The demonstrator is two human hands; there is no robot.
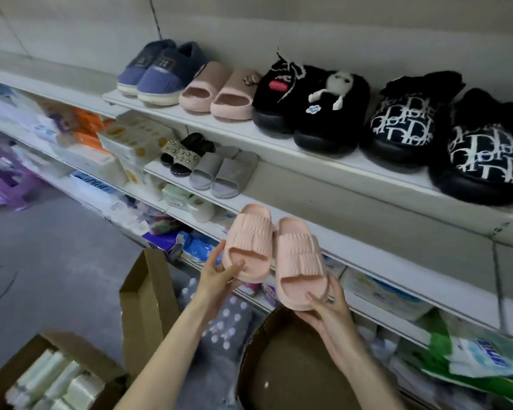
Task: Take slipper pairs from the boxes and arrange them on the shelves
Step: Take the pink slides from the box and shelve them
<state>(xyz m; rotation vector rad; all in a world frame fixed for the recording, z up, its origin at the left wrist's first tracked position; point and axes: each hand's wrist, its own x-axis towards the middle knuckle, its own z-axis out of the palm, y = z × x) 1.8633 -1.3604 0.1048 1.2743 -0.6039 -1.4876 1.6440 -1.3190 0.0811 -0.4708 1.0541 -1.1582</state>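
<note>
I hold a pair of pale pink ribbed slide slippers in front of the second shelf (382, 255). My left hand (217, 275) grips the heel of the left pink slipper (249, 241). The right pink slipper (298, 263) rests by its heel in my right hand (327, 313). Both slippers are side by side, toes pointing towards the shelves. On that second shelf, further left, stand grey slides (222, 173) and studded black sandals (181, 155). An open cardboard box (148, 297) stands below my arms.
The top shelf (279, 143) carries blue fleece shoes (157, 72), pink slides (217, 90), black fluffy slippers (311, 105) and patterned black slippers (456, 137). Tissue packs and boxes fill the lower and left shelves. A second box (51, 377) of wrapped packs sits bottom left; purple stools (7, 179) stand far left.
</note>
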